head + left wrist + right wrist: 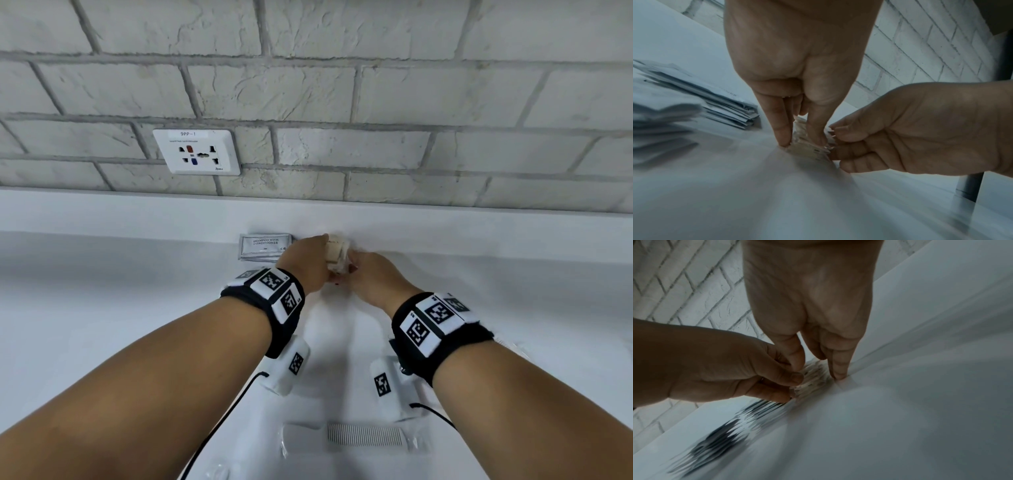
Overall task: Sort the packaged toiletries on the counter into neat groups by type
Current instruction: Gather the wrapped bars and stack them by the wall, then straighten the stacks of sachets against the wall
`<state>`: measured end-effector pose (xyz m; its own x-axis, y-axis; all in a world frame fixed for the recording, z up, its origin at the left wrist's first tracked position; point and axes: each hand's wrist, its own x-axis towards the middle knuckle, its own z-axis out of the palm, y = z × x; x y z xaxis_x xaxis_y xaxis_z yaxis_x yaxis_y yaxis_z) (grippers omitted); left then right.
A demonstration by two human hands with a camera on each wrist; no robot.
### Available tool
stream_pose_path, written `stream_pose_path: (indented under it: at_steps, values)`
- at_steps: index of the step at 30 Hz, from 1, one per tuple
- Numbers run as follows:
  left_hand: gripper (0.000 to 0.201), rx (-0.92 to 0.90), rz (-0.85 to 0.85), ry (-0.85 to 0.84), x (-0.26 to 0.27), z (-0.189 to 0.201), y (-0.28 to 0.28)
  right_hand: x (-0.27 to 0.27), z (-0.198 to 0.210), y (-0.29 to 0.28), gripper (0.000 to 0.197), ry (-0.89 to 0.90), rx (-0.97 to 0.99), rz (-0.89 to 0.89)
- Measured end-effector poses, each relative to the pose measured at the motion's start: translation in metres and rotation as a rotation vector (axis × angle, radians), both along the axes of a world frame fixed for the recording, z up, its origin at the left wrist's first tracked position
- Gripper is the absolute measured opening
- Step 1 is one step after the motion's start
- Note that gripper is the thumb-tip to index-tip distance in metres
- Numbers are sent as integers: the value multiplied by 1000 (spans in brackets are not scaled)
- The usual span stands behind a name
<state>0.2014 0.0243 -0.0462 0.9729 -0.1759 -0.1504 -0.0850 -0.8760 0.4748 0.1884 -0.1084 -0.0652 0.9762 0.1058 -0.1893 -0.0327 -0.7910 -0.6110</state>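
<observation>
A: Comb packet [356,435] lies nearest on the counter [102,308], in clear wrap.

B: And the hands?

A: Farther back, the left hand [306,262] and right hand [373,274] pinch a stack of beige packets [337,255] between their fingertips, beside the shampoo sachets [265,247] at the wall.

Shampoo sachet stack [265,247] crowds the back wall [342,212]; packaged comb [364,434] blocks the near counter [102,291].

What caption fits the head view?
Both hands squaring a beige packet stack beside shampoo sachets on the counter.
</observation>
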Motion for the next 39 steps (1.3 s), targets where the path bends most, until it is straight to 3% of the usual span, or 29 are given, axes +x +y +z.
stream_pose_path:
  at_steps: [4, 9, 12, 15, 18, 21, 26, 39]
  values:
    - [86, -7, 1, 21, -2, 1, -1, 1, 3, -4, 30, -10, 25, -29]
    - [91, 72, -14, 21, -4, 10, 6, 3, 4, -8, 36, 41, 34, -57]
    - [69, 149, -14, -91, -1, 29, 31, 6, 8, -16, 45, 30, -18, -84]
    - [43, 301, 25, -131, 5, 47, 68, 8, 15, -18, 47, -143, 0, -146]
    - [46, 458, 36, -46, 12, 51, 98, 15, 25, -1, 34, -350, -155, -49]
    - [56, 512, 25, 30, 21, 47, 112, 24, 35, 30, 30, -400, -412, 133]
    - [60, 517, -20, 38, 34, 35, 118, 38, 34, 77, 27, -421, -689, 310]
    - [32, 337, -24, -52, 51, 14, 131, 57, 24, 108, 18, -378, -741, 306]
